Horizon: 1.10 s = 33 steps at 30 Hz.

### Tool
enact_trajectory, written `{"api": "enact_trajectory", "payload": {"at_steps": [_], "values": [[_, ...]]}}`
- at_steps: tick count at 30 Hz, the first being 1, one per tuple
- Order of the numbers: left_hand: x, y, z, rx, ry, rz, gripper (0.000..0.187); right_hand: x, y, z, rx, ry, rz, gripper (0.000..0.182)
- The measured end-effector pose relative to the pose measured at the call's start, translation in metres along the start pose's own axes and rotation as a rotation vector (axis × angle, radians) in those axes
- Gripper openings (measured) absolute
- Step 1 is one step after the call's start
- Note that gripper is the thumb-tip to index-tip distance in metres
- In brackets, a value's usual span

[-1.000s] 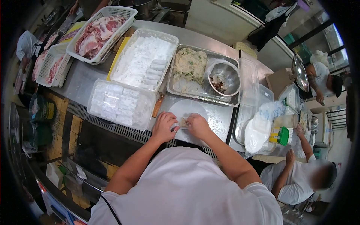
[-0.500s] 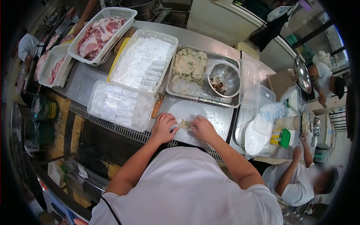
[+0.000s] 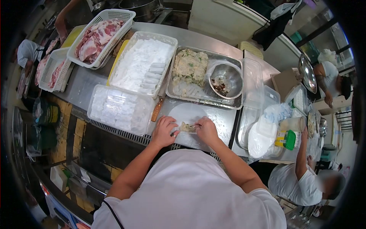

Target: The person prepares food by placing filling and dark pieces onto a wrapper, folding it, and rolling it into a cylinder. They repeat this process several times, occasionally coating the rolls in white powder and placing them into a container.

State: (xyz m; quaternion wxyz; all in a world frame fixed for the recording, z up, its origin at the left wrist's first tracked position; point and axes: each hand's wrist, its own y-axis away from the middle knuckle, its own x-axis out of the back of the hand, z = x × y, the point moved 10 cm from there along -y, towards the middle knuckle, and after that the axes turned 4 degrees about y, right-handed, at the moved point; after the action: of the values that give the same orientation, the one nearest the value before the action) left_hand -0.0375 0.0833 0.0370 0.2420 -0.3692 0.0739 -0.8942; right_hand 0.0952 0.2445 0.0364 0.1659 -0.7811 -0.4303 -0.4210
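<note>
Whitish, see-through, thin round sheet (image 3: 187, 112) lay flat on the brushed-steel worktop (image 3: 224, 128), straight in front of the person, between both bare hands. Far curve smooth, plainly visible; near part partly covered by fingers. Pale beige, green-flecked strip of soft filling (image 3: 187, 127) sat across the sheet's near part, running left to right, lumpy, uneven along its outline.

Left hand (image 3: 164, 131): fingers bent, tips down by the strip's left end; couldn't tell if they gripped anything. Right hand (image 3: 207, 129): fingertips bunched against the strip's right end, touching; grasping or only pressing, couldn't tell.

Edges: shallow rectangular metal tray (image 3: 207, 101) stood just beyond the sheet, little steel between. It held a large beige, green-flecked mass (image 3: 190, 65) plus a shiny round steel bowl (image 3: 227, 82) with dark bits inside. Brown wooden handle (image 3: 157, 109) lay near the sheet, to its left; past it, a clear rectangular plastic box (image 3: 143, 114) with white rolls crowded that side. Person's torso closed off the near edge. Widest open room: bare steel right of the right hand, reaching a dark seam (image 3: 236, 128), clear plastic containers past that.
</note>
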Motion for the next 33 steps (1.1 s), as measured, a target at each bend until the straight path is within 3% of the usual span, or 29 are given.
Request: {"api": "enact_trajectory", "payload": {"at_steps": [4, 7, 10, 15, 21, 27, 33], "values": [[0.000, -0.001, 0.000, 0.003, -0.002, -0.012, 0.030, -0.003, 0.003, 0.001, 0.011, 0.154, -0.155, 0.018], [-0.001, 0.000, -0.001, 0.004, 0.009, -0.008, 0.033, 0.040, -0.016, -0.024, 0.072, 0.062, 0.061, 0.024], [0.000, 0.000, -0.001, 0.003, 0.018, -0.002, 0.032, 0.064, -0.072, -0.042, 0.076, 0.016, 0.045, 0.025], [0.002, 0.000, 0.000, -0.005, 0.017, 0.018, 0.030, 0.031, -0.165, -0.042, 0.179, 0.104, -0.079, 0.034], [0.006, -0.001, 0.002, 0.003, 0.016, 0.021, 0.027, -0.017, -0.187, -0.065, 0.540, 0.547, -0.308, 0.024], [0.007, 0.000, 0.000, 0.018, 0.034, 0.030, 0.025, -0.014, -0.193, -0.030, 0.340, 0.710, -0.383, 0.020], [0.006, -0.001, 0.000, 0.012, 0.029, 0.021, 0.026, 0.001, -0.188, -0.011, 0.109, 0.160, -0.501, 0.027]]}}
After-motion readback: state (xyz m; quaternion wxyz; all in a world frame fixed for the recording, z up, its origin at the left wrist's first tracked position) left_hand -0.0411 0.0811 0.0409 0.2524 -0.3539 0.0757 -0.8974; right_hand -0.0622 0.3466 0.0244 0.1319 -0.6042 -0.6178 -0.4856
